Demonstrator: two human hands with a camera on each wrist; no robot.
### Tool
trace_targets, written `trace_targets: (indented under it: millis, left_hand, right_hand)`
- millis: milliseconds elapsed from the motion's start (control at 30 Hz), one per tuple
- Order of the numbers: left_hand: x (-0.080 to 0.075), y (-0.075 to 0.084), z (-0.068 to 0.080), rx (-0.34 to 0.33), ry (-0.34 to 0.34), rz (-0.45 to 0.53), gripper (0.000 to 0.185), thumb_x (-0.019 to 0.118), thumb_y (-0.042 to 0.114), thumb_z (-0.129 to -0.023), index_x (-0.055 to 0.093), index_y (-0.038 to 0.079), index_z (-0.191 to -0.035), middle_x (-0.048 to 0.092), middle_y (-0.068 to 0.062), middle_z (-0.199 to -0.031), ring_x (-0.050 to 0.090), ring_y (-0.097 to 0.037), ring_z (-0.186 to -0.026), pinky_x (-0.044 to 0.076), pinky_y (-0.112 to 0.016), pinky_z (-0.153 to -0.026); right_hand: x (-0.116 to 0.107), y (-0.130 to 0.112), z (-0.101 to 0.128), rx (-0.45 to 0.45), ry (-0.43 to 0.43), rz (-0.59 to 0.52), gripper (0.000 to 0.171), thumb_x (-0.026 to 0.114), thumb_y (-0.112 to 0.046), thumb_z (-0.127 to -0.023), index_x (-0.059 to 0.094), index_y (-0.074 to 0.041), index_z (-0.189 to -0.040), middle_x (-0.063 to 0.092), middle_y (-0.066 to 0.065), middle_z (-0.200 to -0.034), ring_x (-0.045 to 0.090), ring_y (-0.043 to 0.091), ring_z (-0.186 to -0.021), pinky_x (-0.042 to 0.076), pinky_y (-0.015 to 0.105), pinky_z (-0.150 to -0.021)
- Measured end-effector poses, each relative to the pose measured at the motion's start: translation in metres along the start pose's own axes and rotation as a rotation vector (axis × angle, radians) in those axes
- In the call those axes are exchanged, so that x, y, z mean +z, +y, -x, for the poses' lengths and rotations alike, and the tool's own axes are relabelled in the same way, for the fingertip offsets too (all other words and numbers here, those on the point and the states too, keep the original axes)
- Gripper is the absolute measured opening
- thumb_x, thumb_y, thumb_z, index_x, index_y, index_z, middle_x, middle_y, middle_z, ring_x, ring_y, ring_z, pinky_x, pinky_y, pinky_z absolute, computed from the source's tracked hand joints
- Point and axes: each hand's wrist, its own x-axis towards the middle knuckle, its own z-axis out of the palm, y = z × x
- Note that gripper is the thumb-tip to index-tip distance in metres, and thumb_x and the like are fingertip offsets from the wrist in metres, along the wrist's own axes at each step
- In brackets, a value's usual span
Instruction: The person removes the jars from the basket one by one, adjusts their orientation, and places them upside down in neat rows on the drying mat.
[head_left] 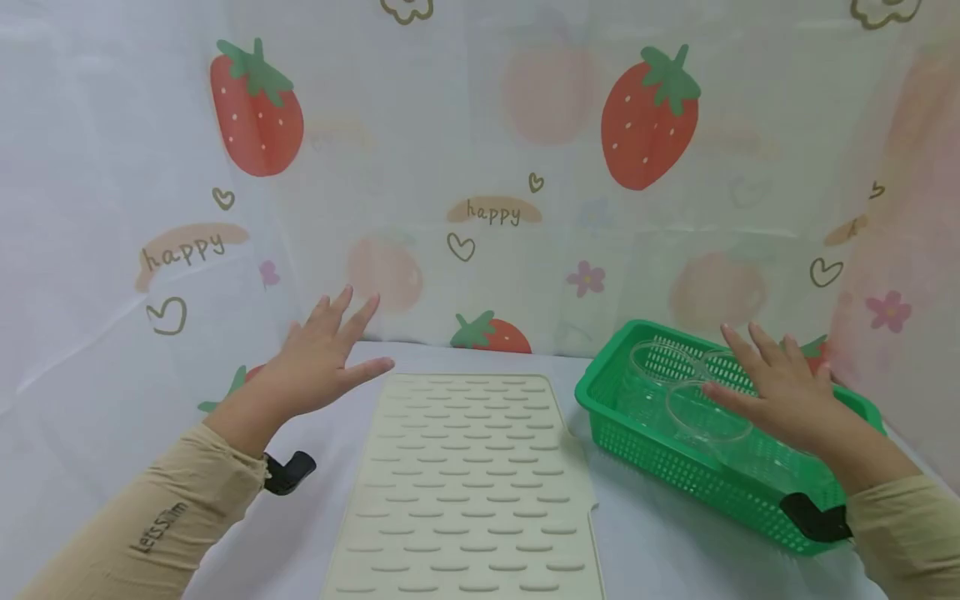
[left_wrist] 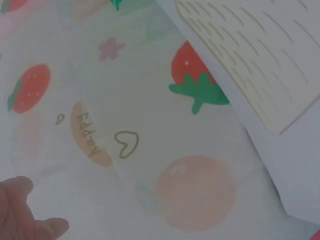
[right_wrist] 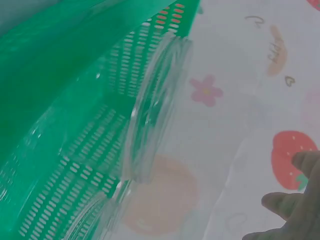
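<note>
Right hand, grip wide and holding nothing, hovers over clear plastic cups directly beneath it in a green basket. They look light, slippery, easily crushed; rims seem safest. Left hand spread, empty.

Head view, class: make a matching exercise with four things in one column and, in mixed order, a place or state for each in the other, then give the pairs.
Things:
1. left hand
2. right hand
3. ribbed mat
4. clear cups

Places or states:
A. inside the green basket
B. flat on the table, between the hands
C. open, raised left of the mat
D. open, above the basket

Pairs: 1-C, 2-D, 3-B, 4-A
</note>
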Motion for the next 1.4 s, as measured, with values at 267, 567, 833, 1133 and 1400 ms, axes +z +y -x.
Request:
trace_targets:
  millis: [267,567,833,1133,1400]
  left_hand:
    - [0.002,0.003,-0.004,0.015,0.039,0.165,0.087,0.046,0.063,-0.084,-0.004,0.03,-0.147,-0.006,-0.01,-0.153,0.0,-0.036,-0.138,0.015,-0.061,-0.105]
    - [0.003,0.009,-0.008,0.072,0.119,0.341,0.085,0.052,0.052,-0.087,-0.001,0.026,-0.148,0.0,-0.005,-0.153,0.002,-0.025,-0.139,0.014,-0.055,-0.108]
    - [0.012,0.014,-0.011,0.119,0.225,0.494,0.079,0.06,0.041,-0.086,0.013,0.027,-0.147,0.016,-0.003,-0.151,0.02,-0.024,-0.136,0.029,-0.05,-0.105]
    - [0.019,0.022,-0.015,0.107,0.18,0.776,0.077,0.068,0.031,-0.082,0.023,0.031,-0.144,0.022,0.006,-0.149,0.029,-0.022,-0.134,0.035,-0.044,-0.102]
    - [0.03,0.03,-0.022,0.14,0.148,0.85,0.077,0.071,0.026,-0.08,0.028,0.019,-0.144,0.025,0.001,-0.147,0.026,-0.024,-0.134,0.032,-0.046,-0.104]
  right_hand:
    - [-0.004,0.0,-0.002,-0.085,0.07,-0.187,0.085,0.053,-0.045,-0.09,-0.002,-0.017,-0.148,-0.003,0.024,-0.15,-0.005,0.05,-0.132,0.01,0.075,-0.092]
    - [-0.01,-0.002,-0.004,-0.099,0.098,-0.375,0.081,0.056,-0.038,-0.09,0.0,-0.023,-0.148,0.004,0.022,-0.15,0.005,0.047,-0.134,0.017,0.072,-0.092]
    - [-0.004,-0.002,-0.002,-0.108,0.1,-0.585,0.072,0.055,-0.031,-0.092,0.007,-0.034,-0.146,0.012,0.013,-0.152,0.015,0.045,-0.132,0.024,0.068,-0.093]
    - [0.004,0.007,-0.004,-0.142,0.13,-0.631,0.072,0.057,-0.02,-0.091,0.013,-0.035,-0.146,0.021,-0.001,-0.15,0.022,0.028,-0.135,0.031,-0.001,-0.082]
    - [0.001,0.013,-0.004,-0.203,0.112,-0.578,0.068,0.057,-0.018,-0.091,0.019,-0.027,-0.146,0.029,0.002,-0.147,0.032,0.012,-0.129,0.033,0.0,-0.082]
